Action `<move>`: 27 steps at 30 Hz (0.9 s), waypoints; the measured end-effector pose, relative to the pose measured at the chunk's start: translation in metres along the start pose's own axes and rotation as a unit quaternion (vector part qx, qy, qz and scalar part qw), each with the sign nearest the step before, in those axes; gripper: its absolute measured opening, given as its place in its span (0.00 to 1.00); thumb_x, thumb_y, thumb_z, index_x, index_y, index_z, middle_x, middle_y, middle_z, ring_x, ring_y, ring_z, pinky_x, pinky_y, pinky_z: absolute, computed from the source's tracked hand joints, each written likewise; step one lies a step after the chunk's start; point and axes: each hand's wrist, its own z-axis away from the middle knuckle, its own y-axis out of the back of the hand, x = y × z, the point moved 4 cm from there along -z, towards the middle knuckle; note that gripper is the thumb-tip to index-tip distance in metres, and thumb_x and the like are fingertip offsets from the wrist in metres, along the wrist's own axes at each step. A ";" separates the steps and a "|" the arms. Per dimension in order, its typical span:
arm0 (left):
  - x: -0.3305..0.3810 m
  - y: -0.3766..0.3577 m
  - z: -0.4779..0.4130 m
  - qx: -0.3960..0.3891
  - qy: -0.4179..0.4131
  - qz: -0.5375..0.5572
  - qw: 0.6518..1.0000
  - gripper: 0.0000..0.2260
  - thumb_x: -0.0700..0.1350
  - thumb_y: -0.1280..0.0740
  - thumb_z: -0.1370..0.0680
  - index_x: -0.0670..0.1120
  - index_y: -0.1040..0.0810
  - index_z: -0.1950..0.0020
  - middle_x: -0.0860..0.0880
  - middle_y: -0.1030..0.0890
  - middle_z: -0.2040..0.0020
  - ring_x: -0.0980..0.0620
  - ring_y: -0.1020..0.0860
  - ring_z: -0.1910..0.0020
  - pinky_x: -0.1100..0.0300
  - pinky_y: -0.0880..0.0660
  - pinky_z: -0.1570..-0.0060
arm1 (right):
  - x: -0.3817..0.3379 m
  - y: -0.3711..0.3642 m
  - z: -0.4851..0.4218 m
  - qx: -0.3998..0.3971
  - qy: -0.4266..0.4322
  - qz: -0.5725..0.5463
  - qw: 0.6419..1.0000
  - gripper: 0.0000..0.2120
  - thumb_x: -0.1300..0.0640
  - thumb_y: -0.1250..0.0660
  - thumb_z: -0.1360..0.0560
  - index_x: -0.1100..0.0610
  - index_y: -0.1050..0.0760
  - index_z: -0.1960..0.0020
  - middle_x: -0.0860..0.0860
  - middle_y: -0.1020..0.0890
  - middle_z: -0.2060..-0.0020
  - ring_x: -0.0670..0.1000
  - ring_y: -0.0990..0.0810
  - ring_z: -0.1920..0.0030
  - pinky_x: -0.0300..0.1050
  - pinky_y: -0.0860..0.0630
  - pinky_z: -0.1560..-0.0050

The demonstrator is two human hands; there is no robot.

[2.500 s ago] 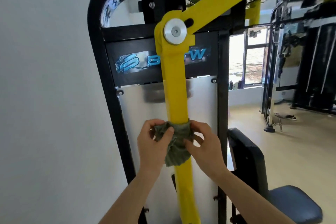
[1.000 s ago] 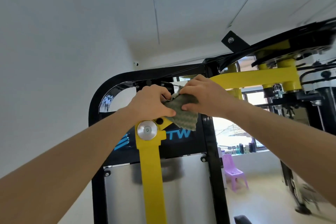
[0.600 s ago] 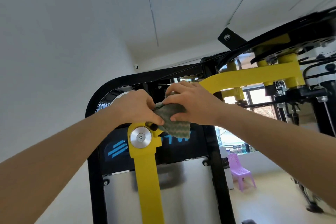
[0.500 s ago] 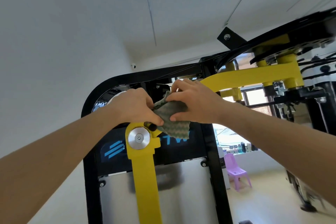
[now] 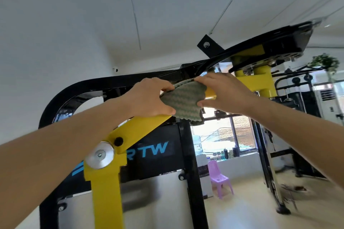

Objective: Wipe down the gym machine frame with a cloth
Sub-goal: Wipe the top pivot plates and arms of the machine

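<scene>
Both hands and the cloth sit higher and further right than half a second ago. They are off the pivot disc (image 5: 99, 154) and partway up the sloping yellow arm (image 5: 141, 128). Two and a half seconds back they were wrapped round the yellow upright (image 5: 106, 191) below that disc.

Progress, as a judgement:
- The upright and pivot area have probably been passed over already.
- The sloping arm is the stretch in hand.
- The run of yellow beyond the cloth, toward the yellow bracket (image 5: 260, 83) at right, looks still to do.
- So does the black frame (image 5: 78, 89) arching above.
- That puts it around mid-task. How clean any surface is cannot be read.

Left hand (image 5: 149, 98): fingers are curled over the cloth's left edge and the thumb presses its front face. It pinches the cloth against the arm.

Cloth (image 5: 184, 103): green and wavy-ribbed. It is draped over the sloping arm and held taut between the two hands, with its lower edge hanging just below the arm.

Right hand (image 5: 221, 95): fingers lie along the cloth's top edge and the thumb is tucked at its right side, gripping it. It holds nothing else.
</scene>
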 end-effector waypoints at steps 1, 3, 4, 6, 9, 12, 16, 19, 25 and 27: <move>0.004 -0.003 -0.006 0.002 0.004 -0.005 1.000 0.30 0.58 0.23 0.29 0.56 0.25 0.29 0.55 0.22 0.36 0.55 0.26 0.44 0.55 0.29 0.40 | 0.009 -0.002 0.003 0.004 0.000 0.006 1.000 0.35 0.35 0.29 0.29 0.47 0.33 0.26 0.47 0.22 0.37 0.53 0.23 0.40 0.53 0.30 0.39; 0.013 -0.010 -0.019 0.014 0.013 -0.009 1.000 0.30 0.58 0.24 0.28 0.55 0.26 0.27 0.53 0.23 0.35 0.53 0.26 0.41 0.54 0.30 0.38 | 0.027 -0.003 0.007 0.010 0.002 0.006 1.000 0.34 0.35 0.30 0.28 0.49 0.32 0.27 0.49 0.21 0.39 0.55 0.23 0.40 0.53 0.30 0.40; 0.018 -0.013 -0.026 0.025 0.017 -0.011 0.999 0.30 0.58 0.25 0.27 0.54 0.27 0.27 0.53 0.23 0.35 0.53 0.26 0.40 0.54 0.30 0.38 | 0.036 -0.003 0.008 0.008 0.006 0.004 1.000 0.35 0.34 0.31 0.28 0.50 0.31 0.28 0.49 0.21 0.39 0.56 0.23 0.40 0.53 0.31 0.40; 0.030 -0.022 -0.039 0.050 0.027 -0.024 0.998 0.27 0.59 0.28 0.25 0.55 0.27 0.27 0.52 0.23 0.36 0.50 0.26 0.37 0.52 0.29 0.36 | 0.056 -0.002 0.010 -0.006 0.012 0.001 1.000 0.35 0.31 0.34 0.28 0.50 0.30 0.28 0.51 0.21 0.38 0.56 0.23 0.39 0.54 0.32 0.37; 0.050 -0.036 -0.058 0.075 0.043 -0.053 0.995 0.24 0.60 0.31 0.23 0.57 0.28 0.27 0.53 0.23 0.36 0.49 0.25 0.37 0.48 0.28 0.37 | 0.087 0.000 0.016 -0.005 0.014 -0.030 0.999 0.32 0.31 0.41 0.24 0.51 0.26 0.29 0.53 0.20 0.39 0.57 0.23 0.38 0.52 0.35 0.35; 0.074 -0.051 -0.075 0.084 0.043 -0.085 0.992 0.23 0.60 0.33 0.21 0.58 0.28 0.27 0.53 0.23 0.37 0.48 0.24 0.38 0.51 0.27 0.42 | 0.113 0.006 0.022 0.027 0.011 -0.036 0.999 0.23 0.41 0.38 0.20 0.53 0.24 0.31 0.56 0.18 0.40 0.59 0.22 0.39 0.51 0.36 0.38; 0.099 -0.063 -0.091 0.102 0.048 -0.121 0.986 0.25 0.59 0.33 0.21 0.56 0.29 0.25 0.51 0.23 0.34 0.47 0.24 0.36 0.52 0.28 0.42 | 0.134 0.011 0.032 0.068 0.036 0.001 0.997 0.15 0.47 0.31 0.22 0.55 0.18 0.41 0.56 0.17 0.49 0.60 0.21 0.43 0.56 0.33 0.40; 0.115 -0.069 -0.101 0.100 0.029 -0.132 0.986 0.26 0.58 0.31 0.22 0.55 0.29 0.25 0.50 0.23 0.33 0.46 0.25 0.34 0.51 0.27 0.40 | 0.154 0.014 0.044 0.112 0.029 -0.015 0.993 0.10 0.51 0.29 0.23 0.58 0.15 0.49 0.57 0.18 0.58 0.61 0.19 0.51 0.55 0.29 0.45; 0.147 -0.089 -0.118 0.126 0.000 -0.202 0.971 0.28 0.56 0.28 0.23 0.50 0.29 0.25 0.45 0.29 0.32 0.44 0.31 0.32 0.44 0.24 0.39 | 0.177 0.011 0.067 0.110 -0.060 0.025 0.992 0.13 0.50 0.33 0.21 0.59 0.15 0.51 0.59 0.19 0.55 0.62 0.23 0.49 0.56 0.30 0.47; 0.150 -0.094 -0.120 0.127 -0.022 -0.221 0.967 0.29 0.56 0.29 0.22 0.48 0.30 0.24 0.46 0.29 0.33 0.45 0.30 0.32 0.44 0.24 0.38 | 0.177 0.008 0.067 0.109 -0.099 0.036 0.988 0.14 0.51 0.32 0.22 0.62 0.17 0.48 0.62 0.20 0.51 0.63 0.24 0.47 0.56 0.29 0.46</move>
